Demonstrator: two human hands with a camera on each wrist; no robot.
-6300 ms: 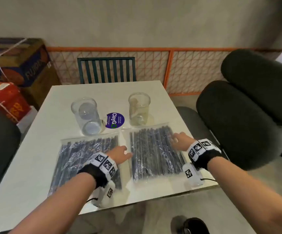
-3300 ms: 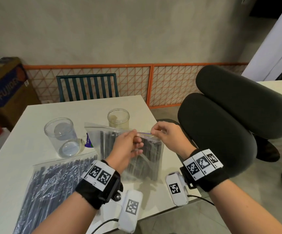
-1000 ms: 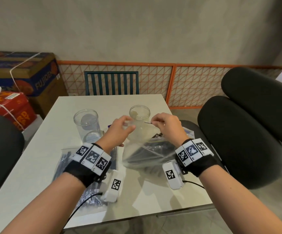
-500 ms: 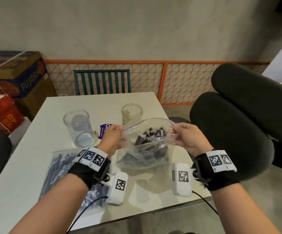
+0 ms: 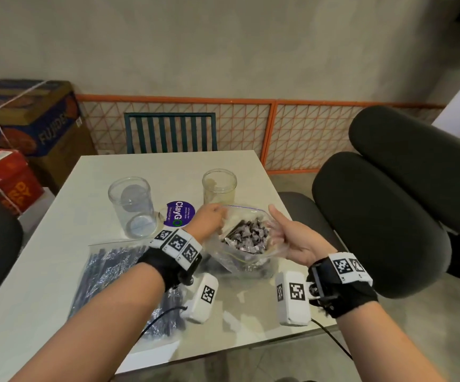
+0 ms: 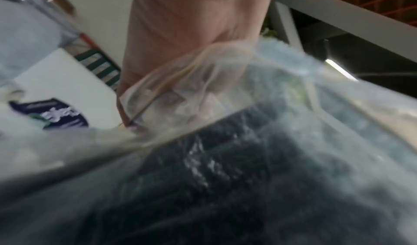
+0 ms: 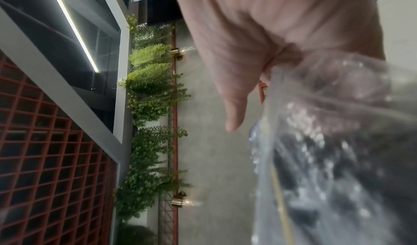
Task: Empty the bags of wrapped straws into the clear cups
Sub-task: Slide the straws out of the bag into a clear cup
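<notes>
An open clear zip bag [image 5: 240, 261] of dark wrapped straws [image 5: 246, 237] stands upright on the white table [image 5: 58, 244], mouth up, just in front of the right clear cup [image 5: 219, 186]. My left hand [image 5: 209, 220] pinches the bag's left rim; in the left wrist view the rim folds over its fingers [image 6: 180, 34]. My right hand [image 5: 289, 238], palm turned up, wraps the bag's right side, thumb [image 7: 232, 106] sticking out. The left clear cup [image 5: 132, 205] stands empty. A second bag of straws [image 5: 113, 271] lies flat under my left forearm.
A purple round sticker [image 5: 180, 213] lies between the cups. A dark green chair [image 5: 171, 132] stands at the table's far side, black padded chairs [image 5: 388, 216] at the right, cardboard boxes [image 5: 25, 119] at the left. An orange mesh fence [image 5: 278, 128] runs along the wall.
The right bag was lifted off the table and its mouth pulled open. In the last half second my right hand turned palm up and moved from the rim to the bag's side.
</notes>
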